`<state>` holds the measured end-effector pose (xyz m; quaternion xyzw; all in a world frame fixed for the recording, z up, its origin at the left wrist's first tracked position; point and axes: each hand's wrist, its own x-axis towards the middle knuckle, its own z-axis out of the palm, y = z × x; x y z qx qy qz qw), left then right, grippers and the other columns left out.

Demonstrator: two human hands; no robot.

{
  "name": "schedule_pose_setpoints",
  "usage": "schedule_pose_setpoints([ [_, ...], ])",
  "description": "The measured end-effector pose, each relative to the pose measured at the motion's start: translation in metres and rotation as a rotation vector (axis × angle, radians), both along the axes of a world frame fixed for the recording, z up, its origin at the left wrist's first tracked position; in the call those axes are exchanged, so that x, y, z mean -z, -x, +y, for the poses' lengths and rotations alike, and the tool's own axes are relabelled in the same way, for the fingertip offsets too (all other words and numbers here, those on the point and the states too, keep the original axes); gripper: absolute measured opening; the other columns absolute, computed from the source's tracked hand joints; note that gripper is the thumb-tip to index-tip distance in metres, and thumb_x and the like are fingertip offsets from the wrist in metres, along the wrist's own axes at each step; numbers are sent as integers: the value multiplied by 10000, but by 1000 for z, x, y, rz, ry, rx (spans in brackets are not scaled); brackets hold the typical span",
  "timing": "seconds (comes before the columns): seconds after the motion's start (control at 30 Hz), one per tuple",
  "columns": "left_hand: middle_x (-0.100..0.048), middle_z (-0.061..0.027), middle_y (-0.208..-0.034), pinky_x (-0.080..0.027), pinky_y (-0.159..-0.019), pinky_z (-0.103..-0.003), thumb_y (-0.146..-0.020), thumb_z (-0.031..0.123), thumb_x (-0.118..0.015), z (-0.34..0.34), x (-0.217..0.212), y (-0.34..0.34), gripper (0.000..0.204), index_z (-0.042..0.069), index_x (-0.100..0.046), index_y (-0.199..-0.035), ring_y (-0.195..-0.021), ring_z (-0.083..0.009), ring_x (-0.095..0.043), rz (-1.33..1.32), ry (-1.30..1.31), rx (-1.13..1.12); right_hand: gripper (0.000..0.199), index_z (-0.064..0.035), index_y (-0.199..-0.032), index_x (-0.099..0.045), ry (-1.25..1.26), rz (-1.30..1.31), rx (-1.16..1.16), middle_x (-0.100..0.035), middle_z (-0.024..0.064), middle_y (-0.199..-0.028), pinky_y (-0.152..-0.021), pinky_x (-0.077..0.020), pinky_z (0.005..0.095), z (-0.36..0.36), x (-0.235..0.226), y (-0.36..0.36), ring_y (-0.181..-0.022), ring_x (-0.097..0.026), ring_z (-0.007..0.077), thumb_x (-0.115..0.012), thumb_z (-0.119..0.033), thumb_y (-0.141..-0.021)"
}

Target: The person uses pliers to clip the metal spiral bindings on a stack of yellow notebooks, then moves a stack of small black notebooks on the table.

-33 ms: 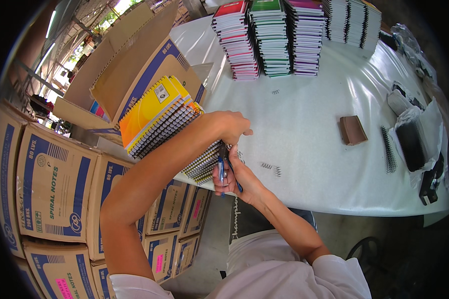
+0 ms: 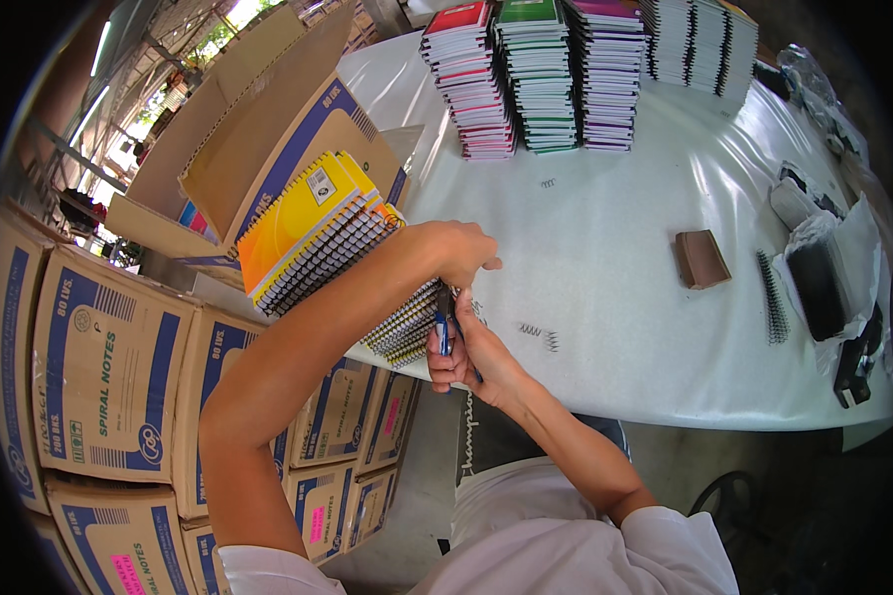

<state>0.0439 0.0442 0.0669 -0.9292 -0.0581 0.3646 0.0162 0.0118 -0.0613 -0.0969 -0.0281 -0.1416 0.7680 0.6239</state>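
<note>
My right hand (image 2: 481,342) is wrapped round blue-handled pliers (image 2: 444,335), their dark jaws pointing away from me at the coil edges of the notebooks. Beside the jaws, my left hand (image 2: 458,253) bends over the end of the stack with fingers curled; my wrist and the back of the hand hide what they grip. Yellow spiral notebooks (image 2: 313,213) lie in a slanted stack at the table's left edge, black coils showing. More coil edges (image 2: 399,332) of the stack show beneath my left forearm. Loose bits of wire coil (image 2: 538,333) lie right of my right hand.
Tall stacks of red (image 2: 471,89), green (image 2: 541,89) and purple notebooks (image 2: 608,89) stand at the back. An open carton (image 2: 313,139) and stacked cartons (image 2: 109,357) fill the left. A brown block-like piece (image 2: 702,260) and plastic-wrapped coils (image 2: 824,278) lie right.
My right hand has squeezed the pliers' handles closer together. My left hand and the notebooks have stayed in place.
</note>
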Motion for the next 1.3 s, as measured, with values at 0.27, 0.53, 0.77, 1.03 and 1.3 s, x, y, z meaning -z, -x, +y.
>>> schedule_pose_setpoints([
  [0.27,-627,-174,-1230,-519,-890,-415,-758,12,-606,8,10,1,585,178,-594,-1319,-1069,-345,-632,29,21,22,786,-71,-773,-516,488,-380,252,-434,26,-570,-523,-446,320,-17,-49,24,-504,-452,160,-205,-785,-877],
  [0.53,-640,-187,-1186,-506,-892,-406,-737,-7,-642,4,11,-3,564,149,-622,-1279,-1079,-349,-614,92,18,42,824,-45,-830,-567,87,-81,-25,-565,79,-690,-618,-530,385,-9,9,1,-608,-570,217,-198,-780,-876],
  [0.77,-663,-166,-1164,-511,-893,-395,-743,6,-630,12,23,0,416,60,-681,-1153,-1069,-335,-628,59,56,27,799,-54,-797,-552,475,-313,220,-514,55,-647,-582,-484,352,-20,-39,16,-568,-510,195,-198,-765,-889],
  [1.03,-677,-174,-1114,-527,-819,-418,-785,106,-627,14,37,0,333,60,-696,-1108,-1019,-332,-653,90,22,60,780,-72,-769,-539,374,-287,122,-491,45,-620,-541,-459,334,-25,-19,13,-529,-477,176,-202,-765,-889],
  [1.3,-645,-216,-1163,-496,-895,-429,-792,130,-655,10,47,-6,471,64,-616,-1257,-1084,-348,-619,203,-46,43,761,-73,-755,-509,451,-285,203,-441,30,-576,-512,-424,316,-24,-23,19,-501,-438,161,-251,-779,-876],
])
